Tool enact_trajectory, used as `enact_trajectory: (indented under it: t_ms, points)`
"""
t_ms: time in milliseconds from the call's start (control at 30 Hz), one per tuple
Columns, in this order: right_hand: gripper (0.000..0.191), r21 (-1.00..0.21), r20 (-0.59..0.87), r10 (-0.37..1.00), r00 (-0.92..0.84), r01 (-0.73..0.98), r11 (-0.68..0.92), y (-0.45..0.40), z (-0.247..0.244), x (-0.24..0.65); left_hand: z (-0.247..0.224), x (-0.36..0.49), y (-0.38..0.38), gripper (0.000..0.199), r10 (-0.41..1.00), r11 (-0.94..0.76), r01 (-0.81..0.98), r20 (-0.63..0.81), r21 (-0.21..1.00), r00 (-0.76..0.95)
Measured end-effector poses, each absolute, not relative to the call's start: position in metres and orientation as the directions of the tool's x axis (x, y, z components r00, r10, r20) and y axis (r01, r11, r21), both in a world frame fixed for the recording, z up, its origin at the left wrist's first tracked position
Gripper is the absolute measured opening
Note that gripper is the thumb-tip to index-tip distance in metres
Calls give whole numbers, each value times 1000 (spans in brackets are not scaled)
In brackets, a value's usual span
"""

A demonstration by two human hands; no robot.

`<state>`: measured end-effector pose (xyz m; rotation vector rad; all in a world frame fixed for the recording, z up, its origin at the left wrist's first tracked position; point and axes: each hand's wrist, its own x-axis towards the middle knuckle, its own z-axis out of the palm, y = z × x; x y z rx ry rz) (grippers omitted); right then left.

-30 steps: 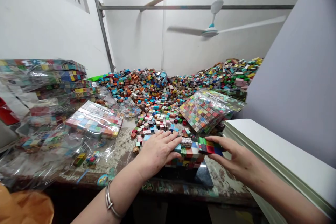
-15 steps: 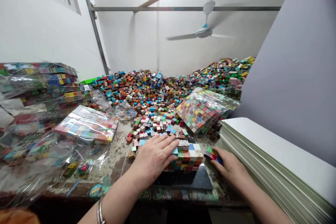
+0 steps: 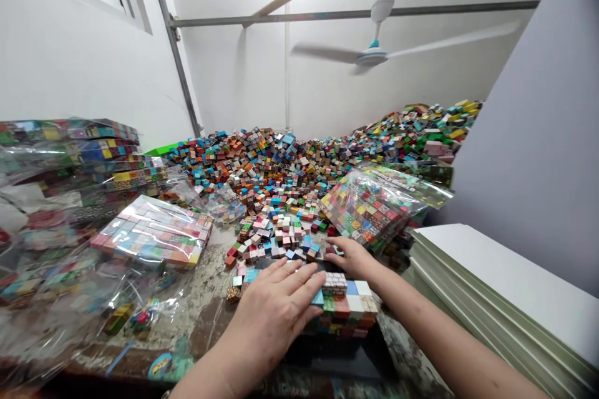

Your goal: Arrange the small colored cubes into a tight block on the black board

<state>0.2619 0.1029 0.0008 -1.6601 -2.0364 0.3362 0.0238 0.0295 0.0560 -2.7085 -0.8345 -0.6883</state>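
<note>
Left hand point(image 3: 276, 302) flat on the block of small cubes point(image 3: 344, 305); right hand point(image 3: 350, 257) reaching past it.
We judge the reaching wrist could knock the block's top cubes loose; left fingers point(image 3: 299, 277) spread, right fingers open over loose cubes point(image 3: 281, 237) on the surface point(image 3: 206, 299).

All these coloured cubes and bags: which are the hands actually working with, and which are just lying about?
In use:
left hand flat on the block of packed coloured cubes
right hand among the loose small cubes

Lying about:
clear bagged cube sets
big cube heap
stacked white boards
ceiling fan
</note>
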Motion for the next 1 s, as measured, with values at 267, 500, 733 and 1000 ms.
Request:
enact_trajectory:
  t_ms: [267, 500, 733, 1000]
  points:
    - [49, -584, 196, 942, -272, 739, 335, 127, -11, 241, 56, 23, 30, 40, 495, -805, 589, 465, -73, 734]
    - [26, -675, 179, 972, -154, 699, 235, 119, 0, 242, 59, 24, 29, 40, 488, -810, 582, 478, -63, 731]
    - [37, -766, 208, 975, 72, 632, 117, 69, 49, 268, 57, 23, 29, 39, 498, -813, 581, 472, -36, 727]
    - [39, -708, 304, 946, 110, 690, 148, -38, 75, 238, 55, 22, 28, 39, 486, -823, 568, 501, -13, 716]
